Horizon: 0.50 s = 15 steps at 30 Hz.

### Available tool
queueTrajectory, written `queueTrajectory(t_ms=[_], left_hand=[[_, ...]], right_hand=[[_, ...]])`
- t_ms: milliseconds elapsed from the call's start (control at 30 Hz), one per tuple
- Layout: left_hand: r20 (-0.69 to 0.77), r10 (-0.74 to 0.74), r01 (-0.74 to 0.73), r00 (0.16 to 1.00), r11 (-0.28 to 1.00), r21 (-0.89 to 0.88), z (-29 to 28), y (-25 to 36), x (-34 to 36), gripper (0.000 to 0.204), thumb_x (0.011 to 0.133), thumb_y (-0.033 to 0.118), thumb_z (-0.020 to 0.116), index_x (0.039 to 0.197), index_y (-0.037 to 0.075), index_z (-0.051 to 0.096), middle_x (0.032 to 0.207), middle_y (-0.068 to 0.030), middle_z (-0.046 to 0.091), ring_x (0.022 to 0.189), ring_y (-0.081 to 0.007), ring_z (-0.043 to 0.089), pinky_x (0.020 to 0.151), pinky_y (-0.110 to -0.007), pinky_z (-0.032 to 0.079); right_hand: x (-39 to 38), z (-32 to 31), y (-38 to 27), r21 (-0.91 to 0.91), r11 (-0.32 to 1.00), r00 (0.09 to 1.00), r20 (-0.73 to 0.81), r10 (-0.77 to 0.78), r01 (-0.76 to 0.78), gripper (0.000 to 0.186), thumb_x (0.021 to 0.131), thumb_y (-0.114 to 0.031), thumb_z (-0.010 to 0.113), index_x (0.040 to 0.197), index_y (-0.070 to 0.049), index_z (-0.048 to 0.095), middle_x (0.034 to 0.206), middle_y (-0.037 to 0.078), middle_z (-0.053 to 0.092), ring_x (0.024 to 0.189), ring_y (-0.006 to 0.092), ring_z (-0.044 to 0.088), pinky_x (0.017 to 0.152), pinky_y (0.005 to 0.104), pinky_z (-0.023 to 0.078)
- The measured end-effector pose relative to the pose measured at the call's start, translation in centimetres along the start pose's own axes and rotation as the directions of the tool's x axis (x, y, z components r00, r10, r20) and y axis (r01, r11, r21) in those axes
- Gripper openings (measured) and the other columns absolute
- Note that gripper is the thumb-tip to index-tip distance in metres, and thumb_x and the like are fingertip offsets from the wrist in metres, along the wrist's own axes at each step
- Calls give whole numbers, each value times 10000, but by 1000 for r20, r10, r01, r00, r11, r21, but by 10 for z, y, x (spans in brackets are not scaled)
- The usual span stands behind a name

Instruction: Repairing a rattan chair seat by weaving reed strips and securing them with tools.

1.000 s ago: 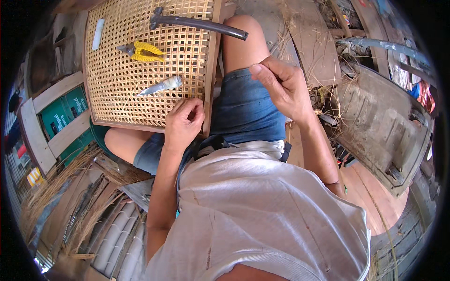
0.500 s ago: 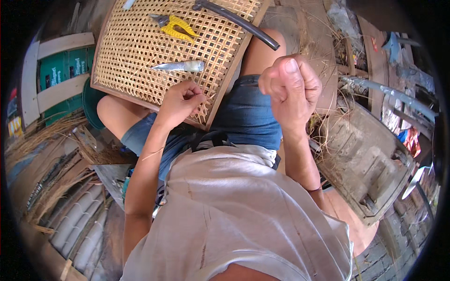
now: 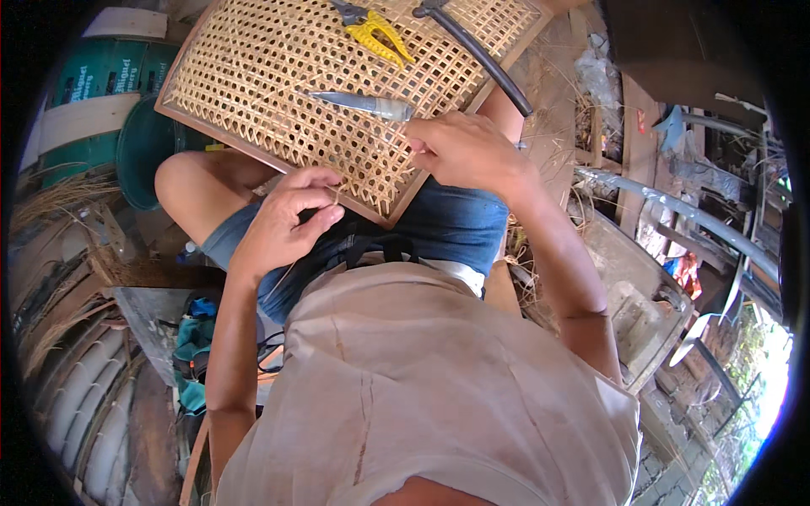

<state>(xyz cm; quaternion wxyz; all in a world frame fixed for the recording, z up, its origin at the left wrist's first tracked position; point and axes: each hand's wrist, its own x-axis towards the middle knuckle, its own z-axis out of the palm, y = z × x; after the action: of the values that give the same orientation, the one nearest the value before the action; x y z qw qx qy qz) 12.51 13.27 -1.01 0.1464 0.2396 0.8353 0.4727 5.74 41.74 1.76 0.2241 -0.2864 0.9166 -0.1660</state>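
A wood-framed panel of woven cane (image 3: 278, 84) lies tilted across my lap. My left hand (image 3: 291, 219) is at its near edge, thumb and fingers curled in toward a thin pale cane strand by the fingertips. On the weave rests a knife (image 3: 363, 104), its blade pointing left. My right hand (image 3: 472, 152) is over the panel's right edge, fingers curled, beside the end of the knife's handle. What those fingers hold, if anything, is hidden. Farther away on the cane are yellow-handled pliers (image 3: 377, 35) and a hammer with a dark handle (image 3: 481, 55).
Green crates (image 3: 101, 72) behind pale slats and a dark green tub (image 3: 143, 156) stand at left. A teal bag (image 3: 192, 346) sits low on the left. At right are a worn grey slab (image 3: 624, 287), a long pipe (image 3: 675, 211) and loose fibres.
My right hand has come down from its raised position to beside the knife handle. My left hand has shifted along the panel's near edge. The whole view has turned slightly.
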Motion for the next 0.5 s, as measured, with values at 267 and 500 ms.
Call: queueTrajectory(t_ms=[267, 500], left_hand=[[75, -43, 73, 996, 881, -467, 18, -28, 18, 315, 1063, 236, 575, 888, -23, 617, 767, -35, 583, 732, -118, 538, 691, -279, 456], [146, 32, 42, 989, 876, -481, 12, -38, 7, 302, 1056, 192, 566, 849, -26, 543, 711, -54, 469, 676, -132, 435, 623, -300, 410]], right_hand=[[15, 30, 20, 170, 983, 997, 47, 58, -65, 182, 840, -199, 788, 893, -64, 678, 848, 128, 707, 861, 334, 699, 763, 441, 526], [22, 29, 17, 108, 977, 970, 182, 163, -184, 188, 831, -236, 771, 824, -94, 647, 834, 109, 695, 914, 330, 688, 777, 470, 522]])
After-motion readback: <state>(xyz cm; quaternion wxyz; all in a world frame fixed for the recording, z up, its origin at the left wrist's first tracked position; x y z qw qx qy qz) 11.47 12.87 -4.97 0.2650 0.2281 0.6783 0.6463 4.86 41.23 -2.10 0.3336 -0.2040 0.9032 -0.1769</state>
